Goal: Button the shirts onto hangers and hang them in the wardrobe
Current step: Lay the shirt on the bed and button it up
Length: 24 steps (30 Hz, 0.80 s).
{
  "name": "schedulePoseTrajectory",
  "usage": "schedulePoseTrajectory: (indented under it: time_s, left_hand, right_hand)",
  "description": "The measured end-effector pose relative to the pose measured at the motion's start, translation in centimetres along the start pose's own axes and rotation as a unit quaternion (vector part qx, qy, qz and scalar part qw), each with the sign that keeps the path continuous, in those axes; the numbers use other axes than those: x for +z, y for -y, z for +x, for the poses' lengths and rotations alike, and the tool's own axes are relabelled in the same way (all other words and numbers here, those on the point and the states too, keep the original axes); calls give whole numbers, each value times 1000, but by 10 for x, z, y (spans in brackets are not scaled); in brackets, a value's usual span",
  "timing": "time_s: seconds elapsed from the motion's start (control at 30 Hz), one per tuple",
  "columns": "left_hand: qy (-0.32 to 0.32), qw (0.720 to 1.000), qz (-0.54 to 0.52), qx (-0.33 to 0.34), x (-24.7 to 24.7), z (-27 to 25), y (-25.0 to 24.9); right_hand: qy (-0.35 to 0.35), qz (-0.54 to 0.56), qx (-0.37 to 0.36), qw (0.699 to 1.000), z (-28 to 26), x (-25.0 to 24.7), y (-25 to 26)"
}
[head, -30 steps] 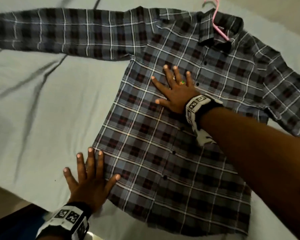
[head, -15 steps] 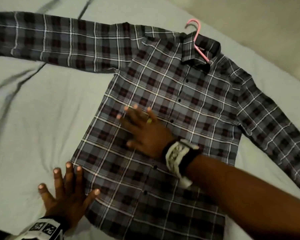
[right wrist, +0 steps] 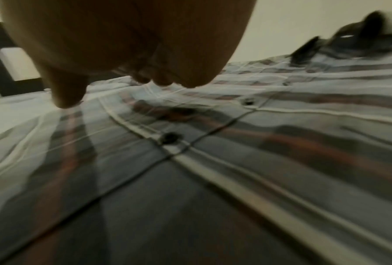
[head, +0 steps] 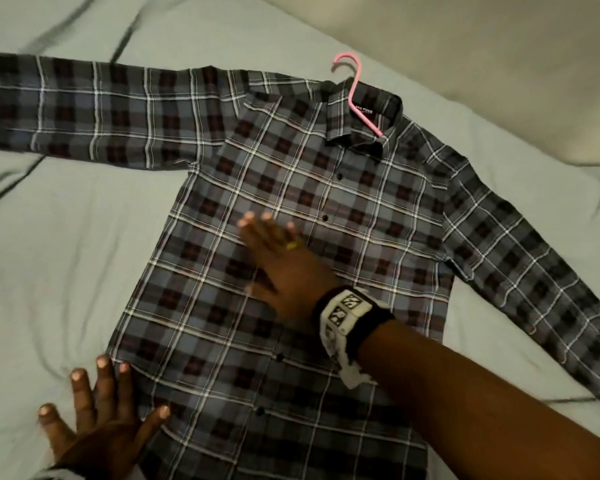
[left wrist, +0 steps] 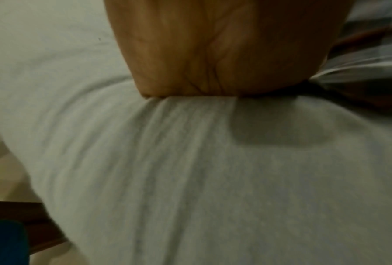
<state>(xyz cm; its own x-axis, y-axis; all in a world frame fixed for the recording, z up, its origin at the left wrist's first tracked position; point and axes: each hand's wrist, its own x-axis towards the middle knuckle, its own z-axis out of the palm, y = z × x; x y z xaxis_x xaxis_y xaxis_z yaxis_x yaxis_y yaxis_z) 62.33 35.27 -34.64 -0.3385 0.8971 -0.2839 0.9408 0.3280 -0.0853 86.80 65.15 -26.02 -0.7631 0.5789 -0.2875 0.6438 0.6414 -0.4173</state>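
A grey, blue and maroon plaid shirt [head: 361, 209] lies buttoned and flat on the bed, sleeves spread to both sides. A pink hanger [head: 355, 88] sits inside it, its hook sticking out past the collar. My right hand [head: 274, 254] lies flat with straight fingers on the shirt's chest, left of the button row [right wrist: 171, 138]. My left hand [head: 97, 414] is spread flat at the shirt's lower left hem, thumb on the cloth, fingers on the sheet. In the left wrist view the palm [left wrist: 213, 50] presses the sheet, fingers hidden.
A pale green bedsheet [head: 66, 254] with creases covers the bed. A cream wall or headboard [head: 499, 64] runs along the far right. The bed's near left edge and a dark wooden frame [left wrist: 13, 211] show in the left wrist view.
My right hand has slid down and left across the shirt's chest. The left hand stays spread at the hem. The head view has shifted, showing more of the collar and hanger.
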Motion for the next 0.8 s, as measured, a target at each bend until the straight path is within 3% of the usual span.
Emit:
schedulePoseTrajectory:
  time_s: [0.07,0.1,0.17,0.23,0.27,0.33,0.4,0.43,0.53,0.6,0.7,0.8]
  left_hand:
    - [-11,1000,2,9,4,-8,7]
    - [1,998,13,54,4,-8,15]
    - [36,989,26,144,-12,0,32]
    - [3,985,-27,173,-41,25,25]
    - [-28,982,-75,173,-65,44,3]
    - [-27,982,-112,150,-117,91,-62]
    - [-12,975,-128,183,-156,134,-127]
    - [11,965,-149,216,-165,153,-155]
    - [50,929,-140,337,-177,196,-227]
    - [67,911,-72,399,-175,215,-251]
    - [161,899,27,407,-165,236,-260]
    - [179,897,38,402,-157,240,-254]
  right_hand:
    - [-85,26,170,981,-13,-9,-34]
    - [-102,15,249,963,-18,-15,-53]
    - [-58,3,346,937,-18,-19,-73]
    - [-4,-9,323,946,-8,-12,-71]
    - [17,-16,277,961,-5,-10,-66]
    - [55,-23,162,985,0,-11,-61]
    - [43,-22,88,995,-4,-15,-62]
    - [17,-14,94,995,-9,-18,-67]
    - [-72,-1,213,974,-34,-25,-100]
    - [-61,-16,295,953,-61,-25,-130]
    - [-27,-7,412,911,-111,-28,-178]
    - [-25,1,495,868,-142,-38,-202]
